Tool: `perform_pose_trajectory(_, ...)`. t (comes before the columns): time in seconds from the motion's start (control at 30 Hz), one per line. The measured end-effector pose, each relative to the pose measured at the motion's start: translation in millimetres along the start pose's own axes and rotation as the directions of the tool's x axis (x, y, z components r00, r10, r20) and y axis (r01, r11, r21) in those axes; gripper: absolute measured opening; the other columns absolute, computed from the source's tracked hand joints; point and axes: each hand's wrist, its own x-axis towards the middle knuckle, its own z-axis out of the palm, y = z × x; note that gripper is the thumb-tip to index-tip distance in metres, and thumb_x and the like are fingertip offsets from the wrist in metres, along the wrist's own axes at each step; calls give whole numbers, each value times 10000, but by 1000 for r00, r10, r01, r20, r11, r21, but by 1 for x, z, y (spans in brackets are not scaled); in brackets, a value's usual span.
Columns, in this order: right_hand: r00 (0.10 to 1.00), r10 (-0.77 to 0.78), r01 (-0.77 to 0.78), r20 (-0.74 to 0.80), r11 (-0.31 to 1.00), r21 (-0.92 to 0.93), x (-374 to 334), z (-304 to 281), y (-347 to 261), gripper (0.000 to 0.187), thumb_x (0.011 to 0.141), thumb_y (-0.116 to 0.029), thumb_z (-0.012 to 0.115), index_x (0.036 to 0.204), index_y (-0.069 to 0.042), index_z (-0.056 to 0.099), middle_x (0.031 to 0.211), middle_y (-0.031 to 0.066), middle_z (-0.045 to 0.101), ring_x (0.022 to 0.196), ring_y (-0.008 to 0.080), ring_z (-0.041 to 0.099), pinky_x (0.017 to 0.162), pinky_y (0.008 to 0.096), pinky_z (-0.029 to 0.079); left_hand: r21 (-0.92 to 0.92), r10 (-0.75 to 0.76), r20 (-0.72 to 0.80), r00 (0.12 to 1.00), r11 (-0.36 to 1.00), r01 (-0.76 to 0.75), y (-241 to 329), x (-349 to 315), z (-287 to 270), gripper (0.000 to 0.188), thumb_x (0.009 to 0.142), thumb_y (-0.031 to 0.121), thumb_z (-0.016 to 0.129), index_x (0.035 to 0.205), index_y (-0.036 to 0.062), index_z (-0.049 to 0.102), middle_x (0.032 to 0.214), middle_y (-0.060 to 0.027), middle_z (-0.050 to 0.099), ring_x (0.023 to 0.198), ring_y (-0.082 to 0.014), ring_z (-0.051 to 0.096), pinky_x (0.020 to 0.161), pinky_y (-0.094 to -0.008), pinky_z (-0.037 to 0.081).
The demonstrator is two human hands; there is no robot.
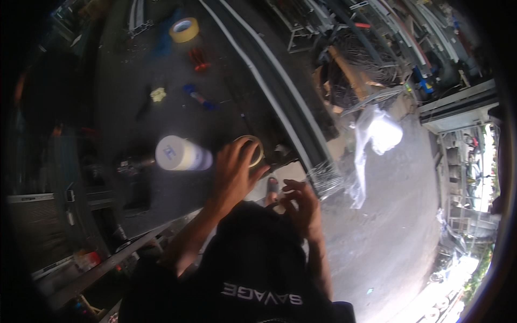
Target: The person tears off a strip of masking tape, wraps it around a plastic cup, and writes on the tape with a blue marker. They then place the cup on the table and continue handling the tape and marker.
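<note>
My left hand [233,171] is at the near edge of the dark work table, its fingers curled over the rim of a tan roll of tape [259,152]. Its thumb points right, below the roll. Close to the body, my right hand [302,207] has bent fingers drawn together; a small pale bit shows at their tips, too blurred to name. Beyond this hand is the plastic-wrapped end [325,180] of a long grey metal profile [280,94]. Left of my left hand lies a white cylindrical roll [180,153] with a bluish side.
Farther off on the table [124,102] are a yellow tape roll [184,30], a red-handled tool [199,59], a blue item [198,97] and a crumpled pale lump [158,95]. Clear plastic film [371,140] lies on the right-hand floor, near racks of metal bars [409,32].
</note>
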Motion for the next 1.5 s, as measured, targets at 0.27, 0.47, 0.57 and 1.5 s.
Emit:
perform_pose_trajectory(0.27, 999, -40, 39, -15, 996, -78, 11, -15, 0, 277, 913, 64, 731, 1182, 9, 702, 1232, 118, 684, 1058, 192, 729, 873, 307, 602, -153, -47, 177, 983, 985, 75, -82, 98, -148, 230, 961, 18, 691, 1188, 23, 731, 1035, -139, 744, 987, -275, 744, 866, -360, 579)
perform_pose_trajectory(0.47, 968, -234, 239, 91, 970, -45, 3, -20, -4, 212, 926, 114, 631, 1091, 6, 709, 1184, 112, 714, 1075, 221, 735, 950, 335, 593, 64, 221, 567, 793, 948, -310, -210, 143, -54, 246, 930, 62, 752, 1173, 68, 720, 1192, -76, 688, 1190, -293, 647, 1069, -439, 467)
perform_pose_trajectory(0.57, 982, -177, 175, 68, 984, 37, -7, -20, -3, 195, 936, 123, 602, 1055, -4, 691, 1115, 86, 708, 1061, 196, 709, 969, 321, 560, 108, 233, 638, 734, 917, -384, -239, 140, -36, 209, 914, 79, 773, 1116, 89, 717, 1156, -58, 687, 1177, -274, 645, 1060, -432, 456)
perform_pose_trajectory(1.5, 964, -262, 252, 52, 956, 148, 18, 50, -160, 196, 968, -85, 784, 983, 28, 624, 813, 95, 720, 770, 125, 740, 689, 274, 564, -879, -182, 370, 911, 248, 407, 32, -19, -116, 300, 1081, 74, 582, 1355, -39, 534, 1153, -137, 681, 743, -119, 690, 581, -233, 489)
